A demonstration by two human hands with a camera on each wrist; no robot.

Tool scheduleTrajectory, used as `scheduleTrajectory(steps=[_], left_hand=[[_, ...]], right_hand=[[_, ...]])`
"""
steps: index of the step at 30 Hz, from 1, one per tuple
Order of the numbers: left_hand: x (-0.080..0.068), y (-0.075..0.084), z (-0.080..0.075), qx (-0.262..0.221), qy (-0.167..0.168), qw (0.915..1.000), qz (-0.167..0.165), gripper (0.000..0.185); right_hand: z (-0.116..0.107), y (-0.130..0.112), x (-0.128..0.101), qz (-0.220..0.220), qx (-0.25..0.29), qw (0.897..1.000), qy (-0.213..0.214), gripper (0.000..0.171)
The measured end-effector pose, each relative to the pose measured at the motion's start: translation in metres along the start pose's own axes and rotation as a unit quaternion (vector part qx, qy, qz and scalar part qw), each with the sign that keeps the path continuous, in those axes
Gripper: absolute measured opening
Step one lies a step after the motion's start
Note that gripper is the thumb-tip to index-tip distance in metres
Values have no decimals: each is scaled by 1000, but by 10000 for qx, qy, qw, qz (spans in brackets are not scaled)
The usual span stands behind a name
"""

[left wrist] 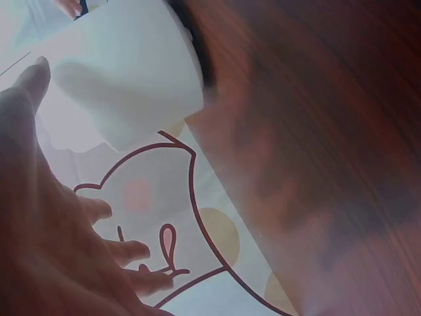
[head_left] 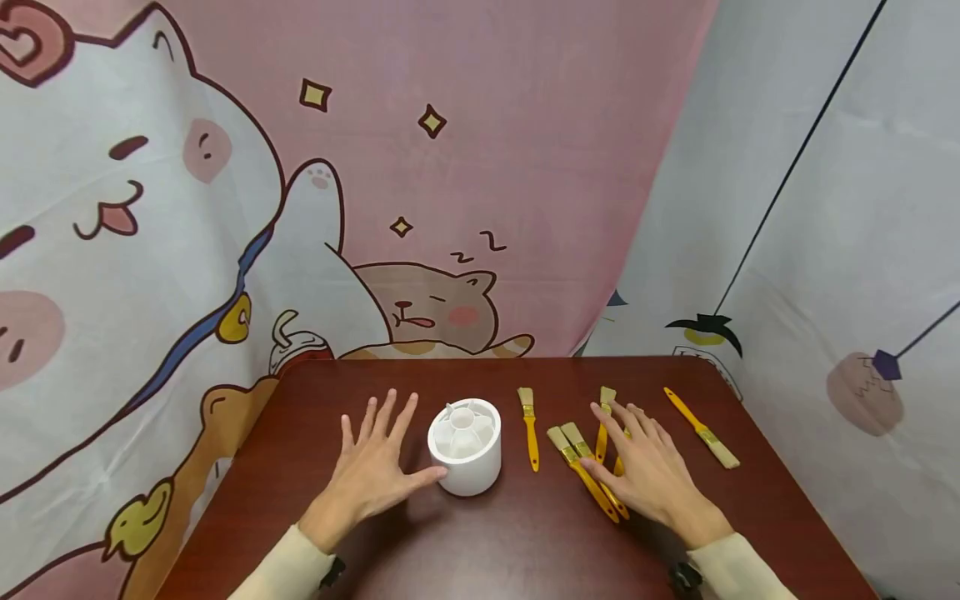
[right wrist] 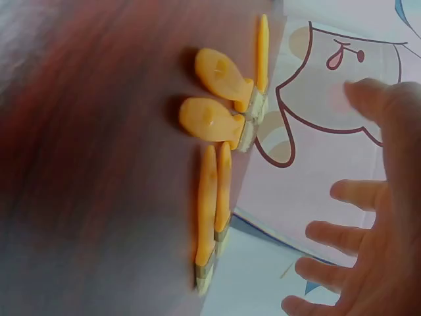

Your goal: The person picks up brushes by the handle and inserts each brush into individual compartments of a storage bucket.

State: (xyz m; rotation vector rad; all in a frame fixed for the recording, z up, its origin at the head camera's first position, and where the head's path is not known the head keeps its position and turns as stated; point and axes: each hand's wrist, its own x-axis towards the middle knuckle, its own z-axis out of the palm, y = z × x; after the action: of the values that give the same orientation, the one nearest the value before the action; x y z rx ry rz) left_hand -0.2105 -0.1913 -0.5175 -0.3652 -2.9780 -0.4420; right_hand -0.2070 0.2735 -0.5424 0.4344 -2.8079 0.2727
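A round white holder (head_left: 464, 475) with divided compartments inside stands upright on the table. My left hand (head_left: 369, 467) is to its left with fingers spread, and the thumb tip overlaps the holder's side in the head view. The holder (left wrist: 141, 72) fills the top of the left wrist view, above the fingers. My right hand (head_left: 651, 467) hovers over several flat paintbrushes with yellow handles, its fingers spread and gripping nothing. Two of them, a paintbrush (head_left: 588, 483) and its neighbour, lie side by side left of that hand. Another paintbrush (head_left: 602, 442) is partly hidden behind its fingers.
One paintbrush (head_left: 531, 433) lies between the holder and the right hand. A separate paintbrush (head_left: 701, 427) lies slanted at the right of the dark red-brown wooden table (head_left: 495, 550). A printed cartoon cloth (head_left: 525, 167) hangs behind the table's back edge.
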Motion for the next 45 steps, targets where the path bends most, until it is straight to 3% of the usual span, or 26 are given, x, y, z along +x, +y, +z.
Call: scheduleTrajectory(steps=[14, 23, 34, 45], left_hand=[[0, 19, 6, -265, -69, 9996, -80, 129], [3, 33, 10, -562, 74, 9981, -223, 126], [5, 39, 15, -888, 9, 9951, -438, 125], [7, 43, 20, -1526, -73, 9870, -498, 122]], right_hand=[[6, -13, 20, 18, 226, 9997, 82, 60], [11, -18, 32, -12, 286, 9994, 190, 46], [15, -23, 47, -5, 478, 9989, 25, 43], [20, -29, 64, -21, 819, 9966, -15, 47]])
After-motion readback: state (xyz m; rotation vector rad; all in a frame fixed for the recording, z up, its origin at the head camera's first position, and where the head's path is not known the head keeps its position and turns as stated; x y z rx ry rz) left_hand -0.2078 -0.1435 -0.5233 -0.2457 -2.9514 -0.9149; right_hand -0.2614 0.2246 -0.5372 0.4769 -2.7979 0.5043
